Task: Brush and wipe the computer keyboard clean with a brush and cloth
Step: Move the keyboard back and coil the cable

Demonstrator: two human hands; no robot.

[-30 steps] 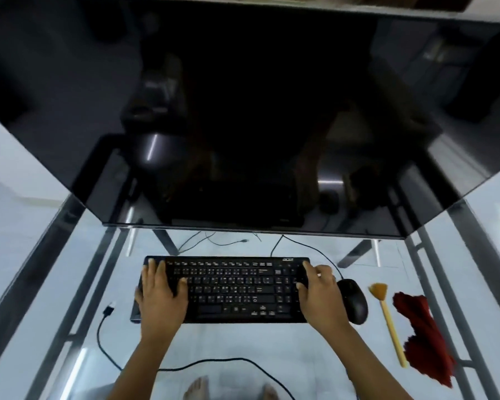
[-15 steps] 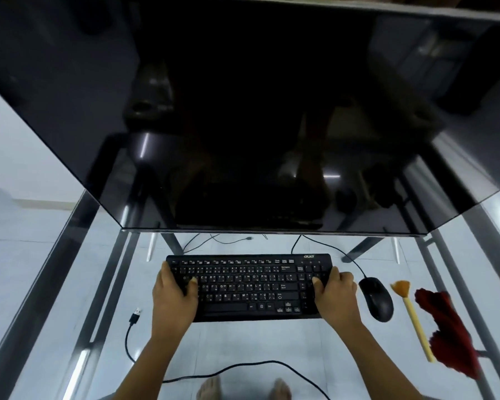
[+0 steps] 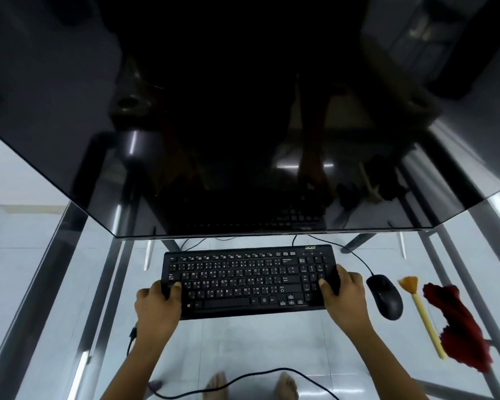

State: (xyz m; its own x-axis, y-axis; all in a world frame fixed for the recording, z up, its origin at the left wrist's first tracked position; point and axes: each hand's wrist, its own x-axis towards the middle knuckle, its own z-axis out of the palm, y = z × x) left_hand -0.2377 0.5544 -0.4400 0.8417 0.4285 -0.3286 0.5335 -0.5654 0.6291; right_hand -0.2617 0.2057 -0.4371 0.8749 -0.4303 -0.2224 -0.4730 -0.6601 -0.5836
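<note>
While gripping keyboard (image 3: 247, 280) at both short ends, left hand (image 3: 156, 306) and right hand (image 3: 345, 295) curled round its edges, thumbs on keys: probably to steady or reposition it on surface (image 3: 243, 342). Parked right of right hand, past mouse (image 3: 385, 295): brush (image 3: 422, 310), cloth (image 3: 456, 321), untouched, within reach.

Head view, steeply down, near keyboard (image 3: 247, 281)

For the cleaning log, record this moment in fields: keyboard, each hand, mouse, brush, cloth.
keyboard: black, on the glass desk
left hand: grips the keyboard's left end
right hand: grips the keyboard's right end
mouse: black, right of the keyboard
brush: yellow handle, lies untouched right of the mouse
cloth: red, crumpled, right of the brush
</note>
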